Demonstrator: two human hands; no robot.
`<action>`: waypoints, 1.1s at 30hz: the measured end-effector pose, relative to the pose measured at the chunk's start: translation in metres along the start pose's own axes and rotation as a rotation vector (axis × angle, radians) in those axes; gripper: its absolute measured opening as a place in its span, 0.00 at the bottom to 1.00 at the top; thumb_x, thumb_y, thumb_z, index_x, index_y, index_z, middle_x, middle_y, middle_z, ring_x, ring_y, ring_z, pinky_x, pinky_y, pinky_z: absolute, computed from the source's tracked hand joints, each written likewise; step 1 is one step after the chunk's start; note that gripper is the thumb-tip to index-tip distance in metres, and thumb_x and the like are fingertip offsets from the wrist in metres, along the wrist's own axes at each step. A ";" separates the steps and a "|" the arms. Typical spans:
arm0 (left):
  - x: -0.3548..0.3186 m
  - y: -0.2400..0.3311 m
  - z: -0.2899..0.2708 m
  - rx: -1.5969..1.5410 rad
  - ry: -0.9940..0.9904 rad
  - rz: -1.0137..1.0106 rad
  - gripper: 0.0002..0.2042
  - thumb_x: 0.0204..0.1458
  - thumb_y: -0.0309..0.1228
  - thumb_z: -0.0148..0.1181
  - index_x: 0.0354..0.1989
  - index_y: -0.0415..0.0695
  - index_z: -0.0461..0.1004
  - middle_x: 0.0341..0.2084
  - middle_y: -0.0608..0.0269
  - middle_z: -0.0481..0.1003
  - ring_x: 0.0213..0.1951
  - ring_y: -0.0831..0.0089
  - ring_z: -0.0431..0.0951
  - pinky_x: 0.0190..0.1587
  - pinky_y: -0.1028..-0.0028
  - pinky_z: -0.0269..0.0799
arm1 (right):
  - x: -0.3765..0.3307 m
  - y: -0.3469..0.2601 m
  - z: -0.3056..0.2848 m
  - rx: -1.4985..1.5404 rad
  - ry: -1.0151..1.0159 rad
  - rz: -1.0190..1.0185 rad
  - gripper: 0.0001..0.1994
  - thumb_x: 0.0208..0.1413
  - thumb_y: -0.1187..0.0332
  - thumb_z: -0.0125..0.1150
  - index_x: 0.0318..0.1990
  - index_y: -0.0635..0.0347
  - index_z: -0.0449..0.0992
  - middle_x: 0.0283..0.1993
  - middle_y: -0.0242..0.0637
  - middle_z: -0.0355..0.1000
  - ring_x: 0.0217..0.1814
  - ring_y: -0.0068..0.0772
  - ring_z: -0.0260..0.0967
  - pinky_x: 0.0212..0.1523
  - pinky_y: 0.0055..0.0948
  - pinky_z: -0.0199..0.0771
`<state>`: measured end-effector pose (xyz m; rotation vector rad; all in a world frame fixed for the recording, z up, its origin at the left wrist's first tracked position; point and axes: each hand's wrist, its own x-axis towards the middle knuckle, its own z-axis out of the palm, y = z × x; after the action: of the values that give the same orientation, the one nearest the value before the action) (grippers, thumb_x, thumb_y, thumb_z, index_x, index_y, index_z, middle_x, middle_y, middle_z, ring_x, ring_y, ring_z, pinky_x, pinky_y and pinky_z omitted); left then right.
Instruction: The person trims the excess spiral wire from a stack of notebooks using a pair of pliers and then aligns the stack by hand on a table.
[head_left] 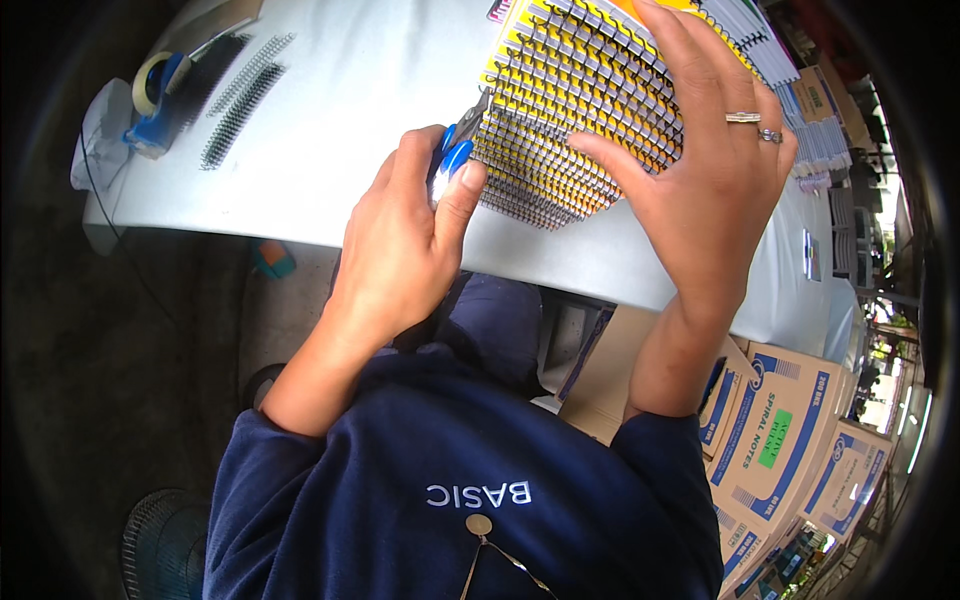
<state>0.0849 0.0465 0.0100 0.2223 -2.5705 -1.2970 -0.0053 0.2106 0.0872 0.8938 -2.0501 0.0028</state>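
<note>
A stack of spiral notebooks (560, 120) lies near the table's front edge, its yellow covers showing between rows of dark wire coils. My left hand (400, 215) is closed around blue-handled pliers (462, 145). Their grey jaws reach the coil ends on the stack's left side; whether they grip a wire is too small to tell. Spread over the stack's right side is my right hand (715, 150), rings on its fingers. Its thumb lies over the coils and its fingers extend toward the far edge, apart from the thumb.
Loose black wire coils (240, 115) lie at the table's far left, beside a blue tape dispenser (155, 125). More notebooks (745, 40) are piled at the far right. Cardboard boxes (775, 430) stand to my right, below the white-covered table (330, 150). A fan (165, 545) is at lower left.
</note>
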 end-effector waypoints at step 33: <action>-0.003 -0.014 0.021 -0.427 -0.101 -0.008 0.21 0.59 0.45 0.43 0.50 0.38 0.64 0.29 0.64 0.69 0.29 0.77 0.67 0.34 0.77 0.64 | -0.006 -0.004 0.002 -0.145 -0.030 -0.039 0.44 0.22 0.60 0.75 0.54 0.60 0.63 0.56 0.37 0.60 0.58 0.39 0.55 0.53 0.38 0.51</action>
<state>0.0820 0.0548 -0.0135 0.0850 -2.2945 -1.8582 -0.0021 0.2110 0.0808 0.8477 -2.0320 -0.1792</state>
